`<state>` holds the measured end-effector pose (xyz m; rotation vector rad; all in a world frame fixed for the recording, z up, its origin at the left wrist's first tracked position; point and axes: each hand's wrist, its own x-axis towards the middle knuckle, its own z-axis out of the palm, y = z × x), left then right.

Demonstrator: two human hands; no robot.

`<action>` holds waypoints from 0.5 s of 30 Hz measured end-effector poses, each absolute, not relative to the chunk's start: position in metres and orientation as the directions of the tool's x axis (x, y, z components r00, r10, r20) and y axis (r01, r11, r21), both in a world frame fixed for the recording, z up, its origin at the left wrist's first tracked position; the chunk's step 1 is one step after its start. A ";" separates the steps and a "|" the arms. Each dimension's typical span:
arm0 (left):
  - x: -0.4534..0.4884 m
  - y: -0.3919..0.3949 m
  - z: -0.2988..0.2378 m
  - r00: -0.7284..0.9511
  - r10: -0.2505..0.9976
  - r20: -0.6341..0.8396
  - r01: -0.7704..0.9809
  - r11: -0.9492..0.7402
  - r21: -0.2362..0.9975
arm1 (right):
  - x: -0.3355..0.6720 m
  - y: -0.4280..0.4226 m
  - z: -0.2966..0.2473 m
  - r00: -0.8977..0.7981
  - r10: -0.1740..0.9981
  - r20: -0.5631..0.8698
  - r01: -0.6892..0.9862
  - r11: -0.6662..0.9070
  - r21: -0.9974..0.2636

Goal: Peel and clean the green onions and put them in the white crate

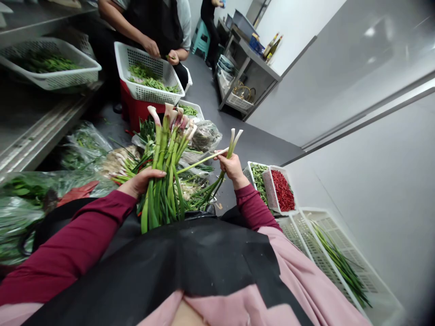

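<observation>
My left hand (144, 181) is closed around a thick bunch of green garlic (166, 154), held upright over my lap. Its white and purplish bulb ends point up, and the green leaves hang down onto the black apron (197, 253). To the right of the bunch, my right hand (233, 167) grips a few thinner green garlic stalks (231, 144). Two of their white ends stick up above my fingers. Another stalk (204, 160) slants from these fingers toward the bunch. Below, trimmings (195, 190) lie between my knees.
Left are bagged greens (23, 217) and a metal shelf edge (50, 127). Ahead, a co-worker's hands (151, 47) are over a white basket (149, 94) on a red support. Right stand baskets of red chillies (282, 190), green pods (260, 179) and long green stalks (340, 258).
</observation>
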<state>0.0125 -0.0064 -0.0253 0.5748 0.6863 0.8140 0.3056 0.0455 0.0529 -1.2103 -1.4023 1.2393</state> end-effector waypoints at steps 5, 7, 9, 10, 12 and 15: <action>0.013 -0.008 -0.022 0.508 0.793 -0.336 -0.438 0.573 0.693 | 0.302 0.041 0.054 -0.106 0.988 0.116 0.344 0.146 -0.928; 0.013 -0.008 -0.023 0.513 0.784 -0.349 -0.435 0.588 0.682 | 0.300 0.040 0.051 -0.064 0.970 0.235 0.485 0.236 -0.842; 0.013 -0.007 -0.026 0.532 0.767 -0.358 -0.427 0.608 0.669 | 0.303 0.044 0.046 -0.007 0.922 0.386 0.641 0.301 -0.706; 0.012 -0.006 -0.027 0.543 0.758 -0.361 -0.421 0.618 0.664 | 0.306 0.048 0.044 0.027 0.892 0.451 0.716 0.298 -0.631; 0.011 -0.006 -0.030 0.558 0.747 -0.361 -0.410 0.626 0.663 | 0.317 0.060 0.041 0.109 0.852 0.512 0.830 0.205 -0.518; 0.006 -0.007 -0.030 0.558 0.754 -0.345 -0.409 0.612 0.677 | 0.338 0.075 0.036 0.287 0.870 0.400 0.846 -0.035 -0.531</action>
